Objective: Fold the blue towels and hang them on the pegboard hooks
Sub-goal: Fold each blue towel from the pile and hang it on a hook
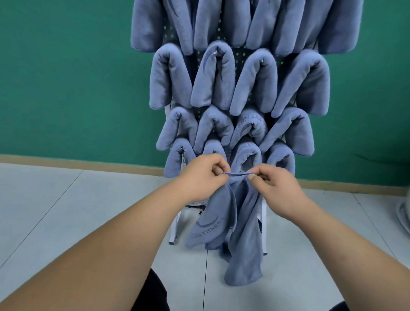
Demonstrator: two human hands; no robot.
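Two bare forearms reach forward from the bottom edge. The left hand and the right hand each have fingers curled, pinching one end of a thin hem strip of a blue towel, pulled taut between them. The rest of the towel droops below both hands toward the tiled floor, printed lettering under the left hand. Just beyond the knuckles stands the pegboard, with rows of folded blue towels draped over hooks, rising above the hands against a green wall.
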